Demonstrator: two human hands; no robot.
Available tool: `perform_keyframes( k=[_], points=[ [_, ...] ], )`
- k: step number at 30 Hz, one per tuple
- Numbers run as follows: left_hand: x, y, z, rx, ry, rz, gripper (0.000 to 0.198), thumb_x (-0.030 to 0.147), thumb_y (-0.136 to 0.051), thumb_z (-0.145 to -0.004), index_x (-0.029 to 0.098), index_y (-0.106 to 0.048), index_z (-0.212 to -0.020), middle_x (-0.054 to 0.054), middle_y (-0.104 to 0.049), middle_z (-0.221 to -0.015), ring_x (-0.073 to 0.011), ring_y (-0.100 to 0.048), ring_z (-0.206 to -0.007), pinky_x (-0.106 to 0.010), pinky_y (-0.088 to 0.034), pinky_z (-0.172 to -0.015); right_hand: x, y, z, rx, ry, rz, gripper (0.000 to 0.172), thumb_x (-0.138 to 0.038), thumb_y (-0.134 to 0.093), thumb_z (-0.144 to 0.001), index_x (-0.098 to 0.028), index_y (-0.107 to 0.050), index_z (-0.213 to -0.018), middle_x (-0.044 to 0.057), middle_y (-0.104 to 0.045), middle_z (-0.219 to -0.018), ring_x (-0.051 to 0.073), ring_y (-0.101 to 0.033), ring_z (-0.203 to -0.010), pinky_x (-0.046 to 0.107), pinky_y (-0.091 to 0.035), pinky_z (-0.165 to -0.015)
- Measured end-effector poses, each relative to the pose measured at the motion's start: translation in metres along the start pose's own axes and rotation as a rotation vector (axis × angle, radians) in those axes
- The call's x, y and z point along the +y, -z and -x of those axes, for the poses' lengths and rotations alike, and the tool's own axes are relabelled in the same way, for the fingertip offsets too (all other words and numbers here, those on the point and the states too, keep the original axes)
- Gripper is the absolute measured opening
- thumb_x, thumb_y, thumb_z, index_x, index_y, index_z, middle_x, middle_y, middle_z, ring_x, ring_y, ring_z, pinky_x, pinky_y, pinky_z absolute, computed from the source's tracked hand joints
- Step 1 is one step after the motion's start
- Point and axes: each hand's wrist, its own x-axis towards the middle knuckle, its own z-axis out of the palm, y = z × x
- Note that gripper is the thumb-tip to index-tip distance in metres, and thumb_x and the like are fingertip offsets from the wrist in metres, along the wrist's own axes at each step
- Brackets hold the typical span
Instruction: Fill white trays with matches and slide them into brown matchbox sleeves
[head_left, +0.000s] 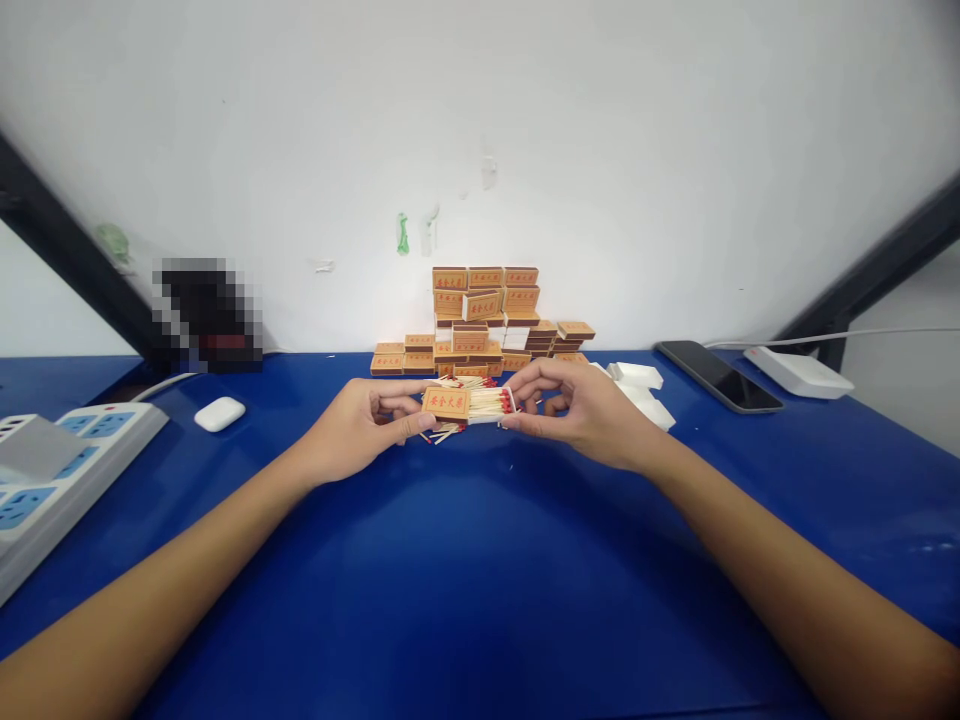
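Observation:
Between my hands is a matchbox, half slid apart. My left hand (pixel 373 424) is closed on its orange printed sleeve (pixel 448 402), thumb at the front edge. My right hand (pixel 577 408) pinches the far right end of the white inner tray (pixel 484 420). The tray lies partly inside the sleeve and holds many matches (pixel 487 404), their red heads toward my right hand. Behind and below the box, loose matches (pixel 444 433) lie in a pile on the blue table (pixel 450 580), partly hidden by the box.
Stacked matchboxes (pixel 484 278) stand against the wall. White empty trays (pixel 637 376) lie right of my right hand. Further right are a phone (pixel 718 376) and a white device (pixel 798 372). Leftward are a white earbud case (pixel 220 414) and a power strip (pixel 112 440).

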Motion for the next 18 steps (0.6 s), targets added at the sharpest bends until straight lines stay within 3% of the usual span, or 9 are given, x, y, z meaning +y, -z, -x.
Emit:
perform_keyframes(
  k=[4, 10, 18],
  points=[
    [0.002, 0.0, 0.0, 0.013, 0.03, 0.07, 0.064, 0.053, -0.076, -0.09, 0.016, -0.068, -0.141, -0.009, -0.082, -0.091, -0.0108, -0.052, -0.059, -0.023, -0.044, -0.05, -0.004, -0.001, 0.001, 0.016, -0.013, -0.018, 0.043, -0.052, -0.088, -0.077, -0.022, -0.073, -0.103, 0.007, -0.077, -0.098, 0.022, -0.072, -0.089, 0.032, -0.056, -0.064],
    [-0.005, -0.001, 0.001, 0.025, 0.046, 0.162, 0.071, 0.059, -0.077, -0.089, 0.018, -0.065, -0.145, -0.012, -0.082, -0.094, -0.0104, -0.051, -0.058, -0.022, -0.042, -0.049, -0.008, -0.003, 0.002, 0.075, -0.045, -0.053, 0.047, -0.054, -0.09, -0.073, -0.021, -0.073, -0.101, 0.007, -0.076, -0.092, 0.021, -0.071, -0.079, 0.035, -0.059, -0.064],
    [-0.005, -0.001, 0.001, 0.021, 0.066, 0.217, 0.073, 0.057, -0.078, -0.089, 0.018, -0.062, -0.149, -0.011, -0.081, -0.093, -0.01, -0.051, -0.06, -0.022, -0.041, -0.05, -0.011, -0.004, 0.002, 0.093, -0.033, -0.048, 0.046, -0.054, -0.092, -0.072, -0.022, -0.074, -0.099, 0.006, -0.076, -0.093, 0.021, -0.071, -0.081, 0.036, -0.06, -0.069]
  ],
)
